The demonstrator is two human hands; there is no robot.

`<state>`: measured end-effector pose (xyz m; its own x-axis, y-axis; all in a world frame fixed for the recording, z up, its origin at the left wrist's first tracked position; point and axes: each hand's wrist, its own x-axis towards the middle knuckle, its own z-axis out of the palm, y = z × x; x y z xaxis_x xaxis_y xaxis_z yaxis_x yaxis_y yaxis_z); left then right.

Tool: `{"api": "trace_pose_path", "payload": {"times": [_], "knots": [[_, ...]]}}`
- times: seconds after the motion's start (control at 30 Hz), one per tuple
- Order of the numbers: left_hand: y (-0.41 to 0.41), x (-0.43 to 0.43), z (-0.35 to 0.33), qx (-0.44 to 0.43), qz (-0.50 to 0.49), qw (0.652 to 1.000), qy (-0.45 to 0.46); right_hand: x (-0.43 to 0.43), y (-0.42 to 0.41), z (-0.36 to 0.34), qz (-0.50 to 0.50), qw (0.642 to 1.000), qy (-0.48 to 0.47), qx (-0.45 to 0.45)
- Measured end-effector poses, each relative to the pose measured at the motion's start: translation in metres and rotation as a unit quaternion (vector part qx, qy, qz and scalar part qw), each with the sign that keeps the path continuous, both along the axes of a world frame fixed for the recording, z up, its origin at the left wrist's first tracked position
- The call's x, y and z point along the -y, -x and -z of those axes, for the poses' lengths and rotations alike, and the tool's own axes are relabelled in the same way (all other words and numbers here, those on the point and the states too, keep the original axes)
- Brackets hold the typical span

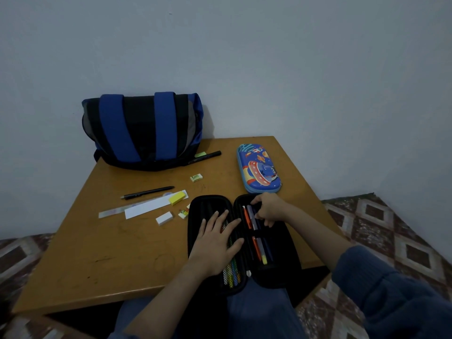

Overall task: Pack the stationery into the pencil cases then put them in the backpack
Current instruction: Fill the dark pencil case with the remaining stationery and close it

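**Station status: black case open, both hands on it**

The black zip-round fabric pencil case [203,204] lies opened flat at the lower centre of the frame, on the near edge of the brown wooden table [110,253].

- Your left hand [215,243] rests flat, fingers straight and spread, on the left half, over the coloured pencils [232,275] behind the mesh.
- Your right hand [269,209] sits at the upper end of the right half, fingers curled beside the orange pen [246,216] and the dark pens next to it. Whether it grips one cannot be told.

The blue hard-shell pencil case with space print [259,167] lies shut at right centre, just above the black case and apart from it. The blue-and-black backpack [141,128] stands at the upper left of the table, against the wall.

Loose stationery, left of the black case: a black pen [149,192], a clear ruler [115,211], a white paper strip [146,207], a yellow eraser [177,197], a white eraser [164,218] and a small printed eraser [196,177]. A black marker [206,156] lies against the backpack's base.
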<state>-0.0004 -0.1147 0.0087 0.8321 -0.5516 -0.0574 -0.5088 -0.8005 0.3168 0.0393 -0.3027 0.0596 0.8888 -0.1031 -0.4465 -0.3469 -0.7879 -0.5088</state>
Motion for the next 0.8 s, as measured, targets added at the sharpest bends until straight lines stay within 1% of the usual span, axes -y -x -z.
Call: {"api": "trace_pose_path", "payload": {"times": [0.1,0.27,0.47,0.53,0.6,0.63,0.67,0.73,0.8], "knots": [[0.000,0.000,0.001,-0.001,-0.001,1.000,0.005,0.000,0.002,-0.001,-0.005,1.000,0.018,0.011],[-0.001,0.000,0.001,0.001,-0.001,1.000,0.007,0.002,0.005,0.000,0.007,1.000,0.009,0.017],[0.000,-0.001,0.001,-0.001,0.002,1.000,0.016,0.006,0.004,0.005,0.022,0.998,0.018,0.054],[-0.001,-0.004,-0.001,-0.021,0.003,0.998,0.060,0.003,0.004,0.005,0.015,0.998,0.026,0.054],[-0.001,-0.008,-0.010,-0.058,-0.029,0.983,0.170,0.000,0.006,0.002,-0.018,0.995,0.074,0.071],[-0.002,-0.015,-0.016,-0.054,-0.052,0.973,0.218,-0.002,0.007,-0.002,-0.044,0.989,0.113,0.088],[-0.004,-0.024,-0.022,-0.024,-0.070,0.969,0.237,-0.005,0.007,-0.006,-0.065,0.982,0.140,0.108],[-0.010,-0.052,-0.025,0.046,-0.108,0.967,0.226,-0.015,0.004,-0.015,-0.088,0.976,0.147,0.131],[-0.017,-0.090,-0.018,0.076,-0.179,0.962,0.191,-0.027,0.000,-0.023,-0.097,0.975,0.134,0.146]]}}
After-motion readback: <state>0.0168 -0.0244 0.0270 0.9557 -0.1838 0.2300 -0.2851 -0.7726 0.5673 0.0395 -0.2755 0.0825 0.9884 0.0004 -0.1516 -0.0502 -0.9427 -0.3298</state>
